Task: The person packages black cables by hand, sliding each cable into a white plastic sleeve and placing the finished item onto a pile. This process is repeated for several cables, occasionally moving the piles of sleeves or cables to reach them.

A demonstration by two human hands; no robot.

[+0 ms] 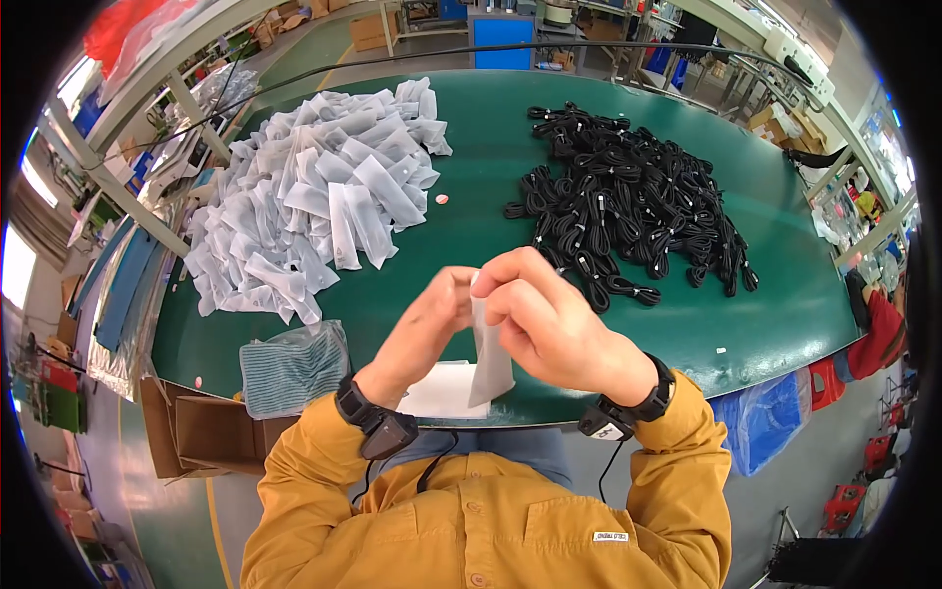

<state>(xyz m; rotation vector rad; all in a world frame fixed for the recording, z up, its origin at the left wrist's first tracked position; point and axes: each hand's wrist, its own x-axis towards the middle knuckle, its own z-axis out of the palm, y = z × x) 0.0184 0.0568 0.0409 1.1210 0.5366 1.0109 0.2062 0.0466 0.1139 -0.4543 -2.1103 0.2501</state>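
Head view: right hand (pixel 549 319) with curled fingers, thumb and forefinger pinched on the top end of a frosted translucent pouch (pixel 492 363); left hand (pixel 432 316) close against the other side, fingertips at the same top end, too overlapped to tell whether gripping. Nearly upright, slightly slanted, above the near edge of a green bench (pixel 476 231), and in front of part of a flat white sheet (pixel 437 395). Around both wrists, black strapped devices (pixel 638 401); farther down, mustard sleeves (pixel 319 442). Left of the hands, at the near edge, a clear plastic bag (pixel 297 368) of teal-striped pieces, just above an open cardboard box (pixel 221 432). Farther out on the left, a broad heap of frosted pouches (pixel 324 187), a small pink piece (pixel 442 199) beside it; on the right, well apart, a heap of coiled black cables (pixel 633 196). Past the right edge, blue plastic sheeting (pixel 758 427) and a red stool (pixel 824 383); beyond the far edge, a blue cabinet (pixel 502 42).
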